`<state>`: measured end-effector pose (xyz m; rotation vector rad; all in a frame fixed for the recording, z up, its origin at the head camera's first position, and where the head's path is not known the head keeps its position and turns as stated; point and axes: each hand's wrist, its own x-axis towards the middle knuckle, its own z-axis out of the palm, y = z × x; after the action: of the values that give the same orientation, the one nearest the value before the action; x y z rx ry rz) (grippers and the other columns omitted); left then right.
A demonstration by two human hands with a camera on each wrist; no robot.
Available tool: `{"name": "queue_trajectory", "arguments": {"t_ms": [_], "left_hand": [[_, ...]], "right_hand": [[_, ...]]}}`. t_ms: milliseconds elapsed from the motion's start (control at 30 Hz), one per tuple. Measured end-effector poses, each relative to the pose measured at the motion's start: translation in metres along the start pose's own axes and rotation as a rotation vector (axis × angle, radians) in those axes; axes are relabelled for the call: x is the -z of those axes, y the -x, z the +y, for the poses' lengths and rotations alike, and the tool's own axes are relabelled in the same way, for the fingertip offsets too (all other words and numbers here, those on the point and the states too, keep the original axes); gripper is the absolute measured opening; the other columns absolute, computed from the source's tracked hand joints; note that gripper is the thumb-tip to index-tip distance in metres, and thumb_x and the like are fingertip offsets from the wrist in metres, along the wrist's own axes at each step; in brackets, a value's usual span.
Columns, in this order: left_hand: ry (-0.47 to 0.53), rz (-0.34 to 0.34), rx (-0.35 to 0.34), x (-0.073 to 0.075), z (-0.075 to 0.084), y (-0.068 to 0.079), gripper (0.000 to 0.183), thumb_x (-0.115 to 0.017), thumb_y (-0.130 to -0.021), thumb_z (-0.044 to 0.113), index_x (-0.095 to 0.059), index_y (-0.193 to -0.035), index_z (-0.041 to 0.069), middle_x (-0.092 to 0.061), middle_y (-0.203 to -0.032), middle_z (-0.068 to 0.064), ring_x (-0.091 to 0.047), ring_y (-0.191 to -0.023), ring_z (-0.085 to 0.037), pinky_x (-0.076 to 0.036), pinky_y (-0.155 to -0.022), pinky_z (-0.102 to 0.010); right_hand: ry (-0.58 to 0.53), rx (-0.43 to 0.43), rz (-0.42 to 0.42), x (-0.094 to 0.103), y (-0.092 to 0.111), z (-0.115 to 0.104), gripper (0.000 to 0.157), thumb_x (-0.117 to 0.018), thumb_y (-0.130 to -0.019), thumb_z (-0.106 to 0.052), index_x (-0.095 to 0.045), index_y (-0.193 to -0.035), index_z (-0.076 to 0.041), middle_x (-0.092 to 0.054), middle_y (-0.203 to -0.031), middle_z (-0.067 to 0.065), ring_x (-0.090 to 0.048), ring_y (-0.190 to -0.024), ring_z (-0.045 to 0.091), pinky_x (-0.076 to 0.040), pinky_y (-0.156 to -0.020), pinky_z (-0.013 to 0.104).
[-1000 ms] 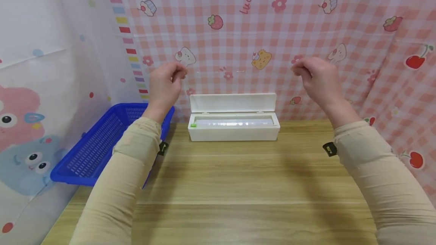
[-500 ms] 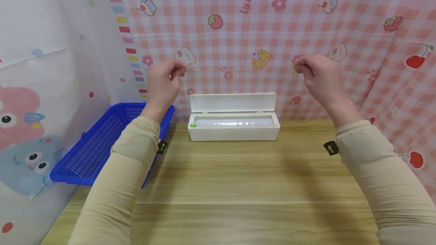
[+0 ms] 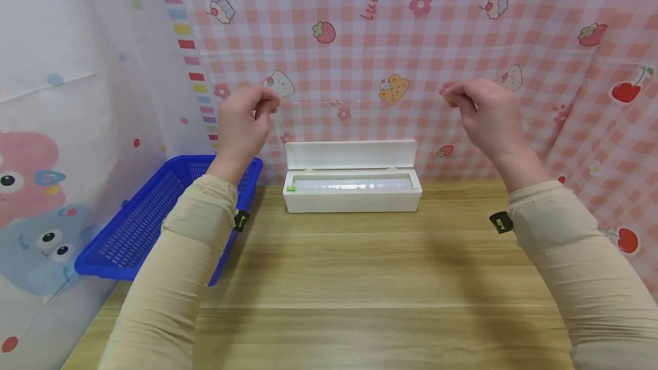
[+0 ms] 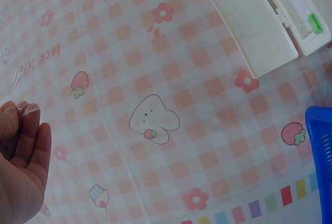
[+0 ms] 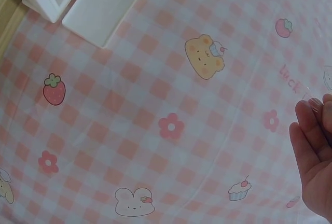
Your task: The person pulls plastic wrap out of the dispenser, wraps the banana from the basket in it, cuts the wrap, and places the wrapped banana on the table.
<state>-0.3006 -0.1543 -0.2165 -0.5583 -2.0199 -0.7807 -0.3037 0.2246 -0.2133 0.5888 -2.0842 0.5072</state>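
Between both raised hands stretches a sheet of clear cling film point(image 3: 329, 101), seen mostly as a thin shiny top edge. My left hand point(image 3: 245, 121) pinches its left corner between thumb and fingers. In the left wrist view, film glints over the fingertips of the left hand point(image 4: 23, 156). The right corner is pinched by my right hand point(image 3: 485, 116), which shows at the edge of the right wrist view, the right hand point(image 5: 316, 151) with thumb against fingers. Below and between the hands stands a white cling film dispenser point(image 3: 352, 202), lid raised, with a film roll point(image 3: 354, 185) and a green slider point(image 3: 291, 189).
A blue plastic basket point(image 3: 123, 267) sits at the left on the wooden table point(image 3: 360, 278), partly behind the left sleeve. A pink checked cloth point(image 3: 349, 50) hangs behind the dispenser. White printed cloth point(image 3: 103, 124) covers the left side.
Both hands have risen slightly and spread a little apart, the left one drifting left and the right one right. The film between them has come up too. Dispenser and basket stay put.
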Motion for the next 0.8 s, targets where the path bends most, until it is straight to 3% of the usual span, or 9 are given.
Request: {"name": "queue_trajectory", "arguments": {"t_ms": [800], "left_hand": [[-0.016, -0.02, -0.016, 0.011, 0.008, -0.004, 0.01, -0.06, -0.097, 0.0, -0.069, -0.093, -0.003, -0.07, -0.091, -0.015, -0.064, -0.084, -0.023, -0.054, -0.079, -0.033]], "right_hand": [[0.017, 0.02, 0.017, 0.01, -0.002, -0.005, 0.012, -0.06, -0.097, 0.0, -0.072, -0.094, 0.001, -0.072, -0.094, 0.014, -0.065, -0.086, 0.028, -0.05, -0.075, 0.041]]}}
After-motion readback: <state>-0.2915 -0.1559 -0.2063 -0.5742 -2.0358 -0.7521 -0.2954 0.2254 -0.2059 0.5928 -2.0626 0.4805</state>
